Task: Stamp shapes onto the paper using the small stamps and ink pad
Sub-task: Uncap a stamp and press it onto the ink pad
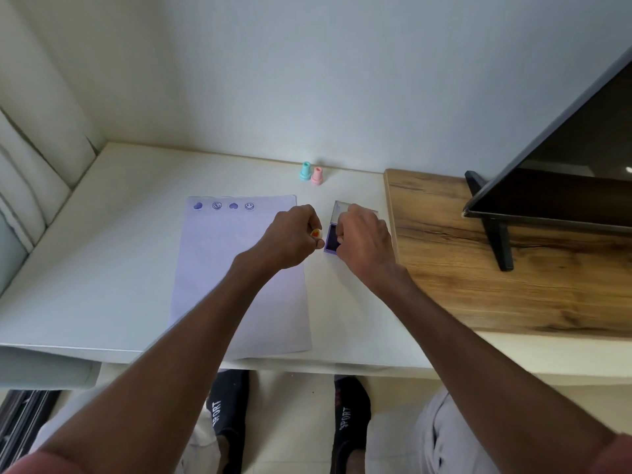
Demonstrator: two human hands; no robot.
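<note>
- Left hand [290, 236] is pinching a small stamp [316, 233] face-up, beside the ink pad [331, 239].
- Right hand [364, 234] is steadying the pad; grip uncertain.
- Paper [219, 268] is lying left, prints along its far edge.

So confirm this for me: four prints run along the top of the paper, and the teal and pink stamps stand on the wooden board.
Not the board. The head view shows the teal stamp and pink stamp standing on the white table, left of the wooden board. Four prints do run along the top of the paper.
</note>
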